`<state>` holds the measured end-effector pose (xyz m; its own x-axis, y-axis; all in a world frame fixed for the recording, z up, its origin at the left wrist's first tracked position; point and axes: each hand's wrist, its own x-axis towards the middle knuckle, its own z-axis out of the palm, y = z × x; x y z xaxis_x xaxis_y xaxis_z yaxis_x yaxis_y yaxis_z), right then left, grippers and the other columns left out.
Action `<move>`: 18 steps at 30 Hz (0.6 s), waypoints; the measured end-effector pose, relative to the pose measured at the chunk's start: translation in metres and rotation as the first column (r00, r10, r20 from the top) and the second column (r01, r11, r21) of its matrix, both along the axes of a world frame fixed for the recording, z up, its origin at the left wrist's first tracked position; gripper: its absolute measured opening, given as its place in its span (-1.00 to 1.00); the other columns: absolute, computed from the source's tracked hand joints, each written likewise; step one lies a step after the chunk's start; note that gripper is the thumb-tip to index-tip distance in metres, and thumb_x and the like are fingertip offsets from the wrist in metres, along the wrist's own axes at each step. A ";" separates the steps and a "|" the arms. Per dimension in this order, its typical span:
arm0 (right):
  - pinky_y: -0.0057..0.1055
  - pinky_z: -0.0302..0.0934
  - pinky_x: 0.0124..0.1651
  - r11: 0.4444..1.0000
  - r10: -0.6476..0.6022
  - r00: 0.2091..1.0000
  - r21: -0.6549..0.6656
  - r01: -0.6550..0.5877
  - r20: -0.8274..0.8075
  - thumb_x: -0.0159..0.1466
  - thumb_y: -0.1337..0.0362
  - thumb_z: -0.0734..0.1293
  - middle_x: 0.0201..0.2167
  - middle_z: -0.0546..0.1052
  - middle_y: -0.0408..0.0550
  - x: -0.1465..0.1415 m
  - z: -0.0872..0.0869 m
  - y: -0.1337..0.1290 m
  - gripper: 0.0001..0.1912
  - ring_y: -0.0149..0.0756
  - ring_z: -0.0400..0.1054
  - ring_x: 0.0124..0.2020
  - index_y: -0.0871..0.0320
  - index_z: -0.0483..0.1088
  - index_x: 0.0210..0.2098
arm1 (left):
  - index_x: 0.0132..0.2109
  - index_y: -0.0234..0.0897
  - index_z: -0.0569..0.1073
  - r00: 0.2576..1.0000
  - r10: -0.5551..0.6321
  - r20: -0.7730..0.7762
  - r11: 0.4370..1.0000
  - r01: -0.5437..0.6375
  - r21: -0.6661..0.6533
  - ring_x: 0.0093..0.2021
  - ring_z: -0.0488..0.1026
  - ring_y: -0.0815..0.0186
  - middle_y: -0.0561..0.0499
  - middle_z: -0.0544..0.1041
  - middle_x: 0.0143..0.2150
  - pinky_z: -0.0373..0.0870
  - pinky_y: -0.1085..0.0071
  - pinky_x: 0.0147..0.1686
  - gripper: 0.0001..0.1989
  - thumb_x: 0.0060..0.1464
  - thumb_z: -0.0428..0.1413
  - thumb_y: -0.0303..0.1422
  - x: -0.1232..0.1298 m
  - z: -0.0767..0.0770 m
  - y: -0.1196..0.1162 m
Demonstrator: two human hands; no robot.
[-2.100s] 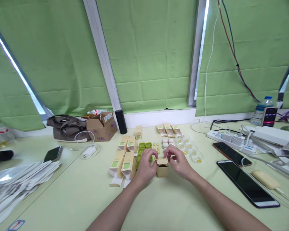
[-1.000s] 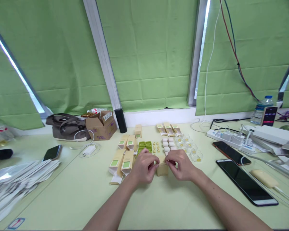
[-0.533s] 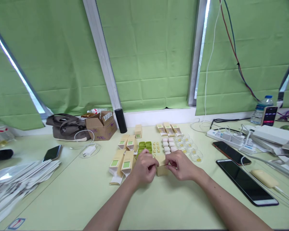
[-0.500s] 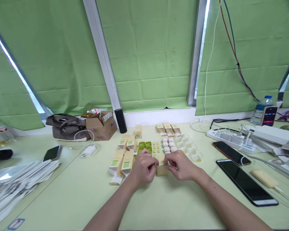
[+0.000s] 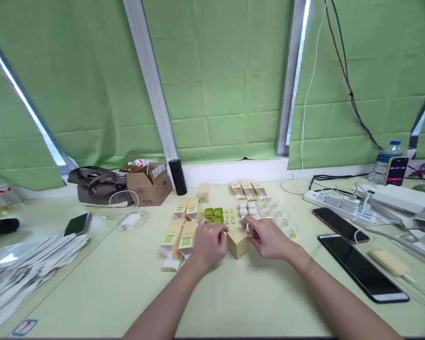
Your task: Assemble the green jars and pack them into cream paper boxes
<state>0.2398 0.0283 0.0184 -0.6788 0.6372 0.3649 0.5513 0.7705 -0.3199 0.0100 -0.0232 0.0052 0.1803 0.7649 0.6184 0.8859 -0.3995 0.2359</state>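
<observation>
Small box (image 5: 237, 243) sits on pale table (image 5: 230, 302) before green blinds (image 5: 219, 89), left hand (image 5: 210, 241) and right hand (image 5: 267, 239) curled, grips unclear.

Bright light (image 5: 21, 94) slips past green blinds (image 5: 219, 80) behind a pale table (image 5: 92, 293).

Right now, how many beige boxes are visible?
9: one box between left hand and right hand, four boxes farther left, three rear boxes, one lone box by black cylinder; others possibly hidden.

I read no lettering: carton labels (image 5: 186, 242), cardboard box print (image 5: 148, 200), upright phone screen (image 5: 396, 170) illegible. A blue-framed sticker (image 5: 24, 327) bears a red mark.
</observation>
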 end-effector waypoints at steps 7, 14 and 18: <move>-0.36 -0.21 -0.37 0.984 -0.162 0.983 0.092 0.153 0.091 0.23 0.47 0.25 -0.52 0.48 -0.21 -0.001 -0.002 0.004 -0.70 -0.22 0.35 -0.47 0.07 0.30 -0.06 | -0.47 -0.22 0.45 0.999 0.033 -0.013 0.999 -0.033 -0.002 -0.50 0.44 0.27 0.07 0.55 -0.54 0.18 0.19 -0.21 -0.80 0.00 0.04 -0.58 0.001 0.002 -0.001; -0.41 -0.14 -0.34 0.998 0.007 0.998 -0.055 -0.004 0.063 0.18 0.35 0.39 -0.47 0.44 -0.29 0.003 0.006 -0.003 -0.50 -0.26 0.31 -0.44 0.05 0.18 0.06 | -0.12 -0.24 0.59 0.998 0.060 -0.004 0.998 -0.060 -0.024 -0.40 0.48 0.21 0.01 0.59 -0.42 0.23 0.16 -0.14 -0.68 0.04 0.05 -0.57 0.001 0.002 0.000; -0.41 -0.12 -0.34 0.997 0.003 0.999 -0.078 0.001 0.047 0.22 0.28 0.42 -0.47 0.42 -0.30 0.001 0.005 -0.005 -0.52 -0.26 0.30 -0.43 0.05 0.17 0.05 | 0.10 -0.25 0.60 0.995 0.056 -0.077 0.997 -0.060 -0.056 -0.25 0.48 0.11 -0.07 0.55 -0.36 0.25 0.13 -0.12 -0.54 0.07 0.07 -0.56 0.001 0.004 0.000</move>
<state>0.2403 0.0238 0.0233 -0.6945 0.6620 0.2818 0.5667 0.7447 -0.3526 0.0109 -0.0227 0.0092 0.1790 0.8100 0.5585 0.9233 -0.3343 0.1889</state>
